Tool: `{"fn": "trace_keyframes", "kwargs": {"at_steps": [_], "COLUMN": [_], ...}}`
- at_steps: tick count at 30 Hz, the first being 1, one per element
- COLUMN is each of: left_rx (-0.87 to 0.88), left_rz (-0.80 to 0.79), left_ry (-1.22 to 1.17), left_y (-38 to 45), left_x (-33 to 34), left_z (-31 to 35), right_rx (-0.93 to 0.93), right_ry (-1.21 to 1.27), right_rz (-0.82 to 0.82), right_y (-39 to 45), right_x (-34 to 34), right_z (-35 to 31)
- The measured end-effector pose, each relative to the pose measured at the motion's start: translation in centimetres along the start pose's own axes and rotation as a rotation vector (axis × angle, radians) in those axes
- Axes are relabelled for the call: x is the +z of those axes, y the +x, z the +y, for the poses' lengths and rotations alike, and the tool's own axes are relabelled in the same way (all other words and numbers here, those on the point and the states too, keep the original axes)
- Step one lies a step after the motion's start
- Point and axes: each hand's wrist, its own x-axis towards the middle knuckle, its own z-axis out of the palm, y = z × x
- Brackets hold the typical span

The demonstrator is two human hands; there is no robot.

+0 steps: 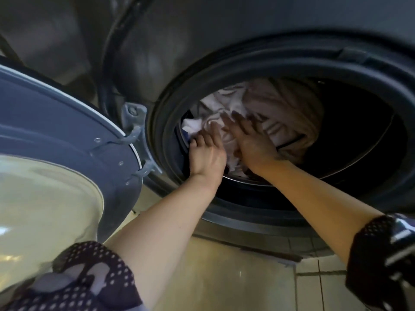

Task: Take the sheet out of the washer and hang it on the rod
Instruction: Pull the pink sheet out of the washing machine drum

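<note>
Tiled floor (247, 277); left hand (207, 153) grips bunched sheet (258, 108), right hand (251, 140) flat.

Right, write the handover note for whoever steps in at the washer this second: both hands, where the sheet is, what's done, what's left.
Left hand: inside the drum opening, fingers curled into the pale sheet at its near edge; looks like a grip.
Right hand: reached in beside it, fingers straight, lying flat on the sheet, not gripping.
Sheet: bunched, all of it inside the washer drum; a beige fabric lies behind it, possibly the same piece.
Door: swung open to the left.
Done: door open, hands on the sheet.
Left: close the right hand on it, pull it out, carry it to the rod (not in view), hang it.
</note>
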Motion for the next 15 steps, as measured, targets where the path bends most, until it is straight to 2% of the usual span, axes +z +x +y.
{"fn": "trace_keyframes", "kwargs": {"at_steps": [7,12,15], "left_rx": [0.161,0.236,0.266], "left_rz": [0.198,0.210,0.304], "left_ry": [0.065,0.030,-0.045], "left_y": [0.4,-0.9,-1.6], "left_x": [0.6,-0.3,-0.8], "left_z": [-0.7,-0.8,-1.1], "right_rx": [-0.037,-0.015,-0.030], "right_ry": [-0.144,-0.134,-0.146], "right_rz": [-0.005,0.109,0.138], "right_y": [0.4,0.0,-1.1], "right_x": [2.0,2.0,0.6], "right_z": [0.2,0.0,0.3]}}
